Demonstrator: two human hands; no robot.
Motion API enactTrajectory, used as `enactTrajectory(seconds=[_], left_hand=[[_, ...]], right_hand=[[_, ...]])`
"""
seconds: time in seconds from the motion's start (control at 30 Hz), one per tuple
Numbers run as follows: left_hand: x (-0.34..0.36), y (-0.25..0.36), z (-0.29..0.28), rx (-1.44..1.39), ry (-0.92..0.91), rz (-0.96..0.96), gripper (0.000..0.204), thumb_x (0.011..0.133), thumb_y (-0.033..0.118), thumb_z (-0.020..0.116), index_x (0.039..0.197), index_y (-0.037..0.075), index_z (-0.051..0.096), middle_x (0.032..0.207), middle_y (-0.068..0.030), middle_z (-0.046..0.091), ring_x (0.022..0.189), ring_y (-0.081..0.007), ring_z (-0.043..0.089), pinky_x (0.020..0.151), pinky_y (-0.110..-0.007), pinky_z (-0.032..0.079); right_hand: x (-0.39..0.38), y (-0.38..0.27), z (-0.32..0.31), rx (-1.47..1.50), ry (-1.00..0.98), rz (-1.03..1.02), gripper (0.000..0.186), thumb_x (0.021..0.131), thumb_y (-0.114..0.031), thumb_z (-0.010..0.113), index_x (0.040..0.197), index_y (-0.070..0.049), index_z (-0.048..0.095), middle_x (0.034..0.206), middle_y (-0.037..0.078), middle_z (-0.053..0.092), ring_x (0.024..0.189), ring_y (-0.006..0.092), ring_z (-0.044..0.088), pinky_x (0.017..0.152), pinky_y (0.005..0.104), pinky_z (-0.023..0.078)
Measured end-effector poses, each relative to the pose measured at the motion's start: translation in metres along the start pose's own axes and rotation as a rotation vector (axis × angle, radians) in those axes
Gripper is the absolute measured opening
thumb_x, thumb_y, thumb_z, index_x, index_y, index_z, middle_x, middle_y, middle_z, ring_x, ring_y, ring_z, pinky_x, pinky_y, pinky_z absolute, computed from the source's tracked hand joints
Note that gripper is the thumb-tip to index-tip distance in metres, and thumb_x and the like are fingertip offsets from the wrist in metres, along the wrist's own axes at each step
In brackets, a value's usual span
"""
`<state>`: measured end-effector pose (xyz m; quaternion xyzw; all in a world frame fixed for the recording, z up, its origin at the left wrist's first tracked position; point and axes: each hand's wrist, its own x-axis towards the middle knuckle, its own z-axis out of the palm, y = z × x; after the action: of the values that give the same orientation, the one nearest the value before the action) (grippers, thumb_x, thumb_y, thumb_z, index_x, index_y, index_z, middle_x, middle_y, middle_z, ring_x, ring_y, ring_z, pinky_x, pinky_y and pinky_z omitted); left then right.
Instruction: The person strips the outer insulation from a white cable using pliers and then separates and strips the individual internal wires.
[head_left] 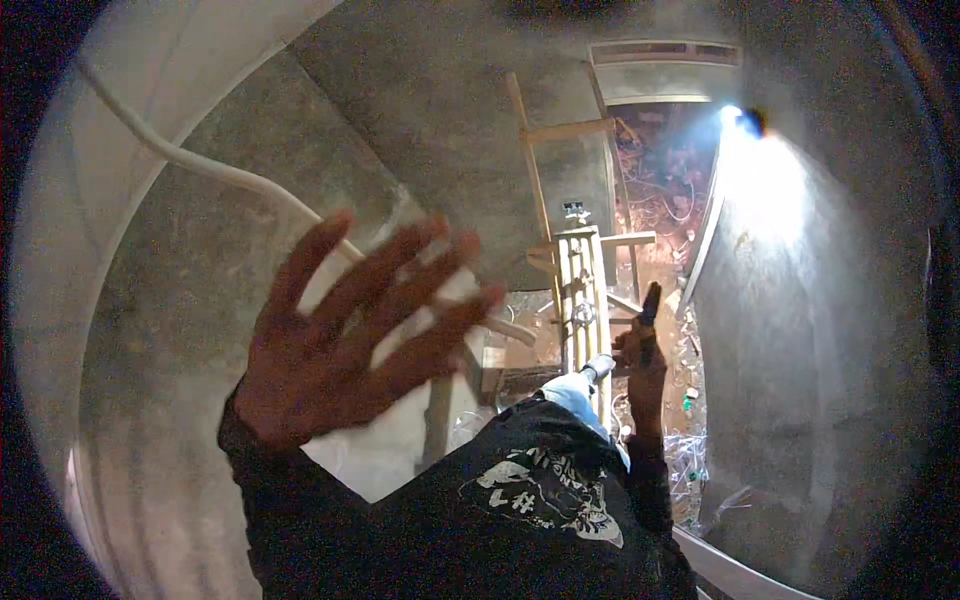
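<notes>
My left hand (350,340) is raised at centre left with its fingers spread, slightly blurred. It is in front of a pale, curving conduit (230,175); I cannot tell whether it touches it. My right hand (637,350), farther right, is closed around a slim dark tool (650,300) that points upward; its exact kind is unclear. Below me a narrow wooden plank platform (567,265) shows, with my foot (598,365) on it near the right hand.
Wooden ladder-like framing (565,130) rises beyond the platform. Grey plastered walls (800,350) surround me, with a bright lamp (740,120) on the right. Debris and loose wire (675,205) lie on the floor below. A framed opening or panel (665,75) is at the top.
</notes>
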<state>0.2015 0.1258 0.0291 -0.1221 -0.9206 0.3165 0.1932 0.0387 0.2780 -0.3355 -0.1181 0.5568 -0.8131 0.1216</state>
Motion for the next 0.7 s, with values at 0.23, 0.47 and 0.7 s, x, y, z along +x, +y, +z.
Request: enactTrajectory(seconds=[0.23, 0.47, 0.7], left_hand=[[0.015, -0.034, 0.030, -0.031, -0.047, 0.056, 0.019, 0.077, 0.031, 0.066, 0.090, 0.019, 0.061, 0.080, 0.0016, 0.056, 0.075, -0.0171, 0.057, 0.069, -0.034, 0.044], [0.047, -0.026, 0.060, -0.371, 0.297, -0.238, 0.014, 0.086, 0.027, 0.059, 0.090, 0.014, 0.060, 0.065, -0.0056, 0.058, 0.054, -0.0279, 0.056, 0.052, -0.038, 0.043], [0.064, -0.022, 0.067, -0.309, 0.410, -0.320, 0.013, 0.089, 0.025, 0.055, 0.090, 0.012, 0.059, 0.054, -0.0076, 0.054, 0.047, -0.0281, 0.056, 0.045, -0.040, 0.041]], right_hand=[[-0.008, -0.089, 0.055, -0.592, -0.029, -0.518, 0.006, 0.083, -0.007, 0.057, 0.085, -0.004, 0.053, 0.080, 0.018, 0.053, 0.074, 0.0359, 0.055, 0.061, 0.0410, 0.046], [0.007, -0.166, 0.100, -0.554, 0.007, -0.907, 0.024, 0.081, -0.004, 0.062, 0.103, 0.003, 0.057, 0.095, 0.017, 0.056, 0.075, 0.0283, 0.060, 0.062, 0.0337, 0.049], [0.019, -0.208, 0.117, -0.432, 0.092, -0.867, 0.024, 0.084, -0.013, 0.061, 0.107, -0.005, 0.059, 0.094, 0.016, 0.057, 0.078, 0.0332, 0.059, 0.064, 0.0398, 0.050]])
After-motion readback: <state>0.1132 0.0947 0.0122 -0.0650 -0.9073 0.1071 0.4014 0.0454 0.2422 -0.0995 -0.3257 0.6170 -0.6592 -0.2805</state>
